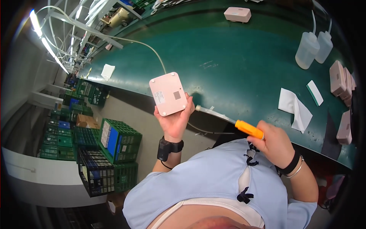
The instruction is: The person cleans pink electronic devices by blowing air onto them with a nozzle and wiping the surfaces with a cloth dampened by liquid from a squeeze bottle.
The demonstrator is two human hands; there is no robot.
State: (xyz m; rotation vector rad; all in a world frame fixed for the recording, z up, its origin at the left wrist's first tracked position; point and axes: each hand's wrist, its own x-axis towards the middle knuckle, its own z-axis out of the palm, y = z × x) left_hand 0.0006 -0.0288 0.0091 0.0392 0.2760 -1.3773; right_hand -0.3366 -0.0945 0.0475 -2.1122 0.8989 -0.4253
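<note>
My left hand (174, 124) grips a flat, square pink plastic device (167, 92) with rounded corners. It shows a face with small round feet, a vent grille and a white label. My right hand (275, 142) is closed round the orange handle of a tool (248, 129). From that handle a long pale shaft reaches left to a small whitish tip, which is beside my left fingers but apart from the pink device. What kind of tool it is, I cannot make out.
A green workbench (228, 57) carries a white cloth (295, 108), a green-and-white pad (315, 92), clear squeeze bottles (307, 49) and several pink devices (337, 78) at the right. Another pink device (237, 14) sits at the far side. Green crates (127, 141) stand on the floor at left.
</note>
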